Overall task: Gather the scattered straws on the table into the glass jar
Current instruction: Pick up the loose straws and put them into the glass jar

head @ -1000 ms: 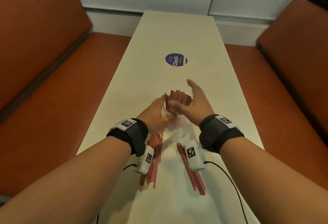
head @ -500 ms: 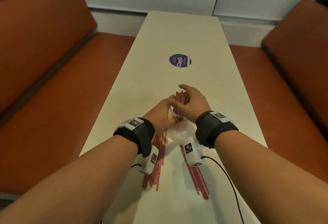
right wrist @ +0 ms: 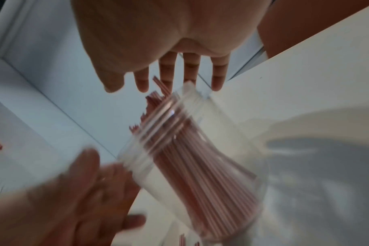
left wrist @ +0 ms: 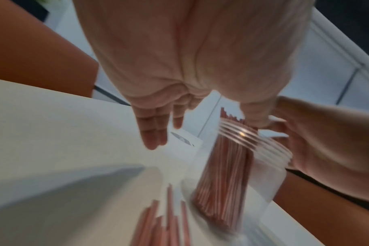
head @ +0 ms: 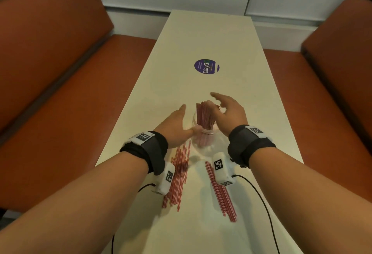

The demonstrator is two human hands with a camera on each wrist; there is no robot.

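Your left hand [head: 176, 127] sits just left of the glass jar [head: 203, 141], fingers straight and relaxed, holding nothing; its thumb reaches toward the jar's threaded neck, though blur in the wrist views keeps you from telling whether it touches. Your right hand [head: 231, 112] hovers on the jar's right side, level with the straw tops, fingers spread and released, gripping nothing. The jar stands upright on the bench [head: 211, 36], between your two hands, and a thick bundle of red-and-white straws [head: 204, 116] stands in it, leaning a little and poking out above the rim.

Two loose groups remain on the bench nearer to you. One pile of straws [head: 179, 175] lies under your left wrist, running lengthwise toward the jar. A second pile [head: 222, 195] lies under your right wrist, angled slightly outward. A round purple sticker [head: 206, 66] is stuck farther up the bench, well apart from the jar. Orange padded seats [head: 60, 72] run along both sides.
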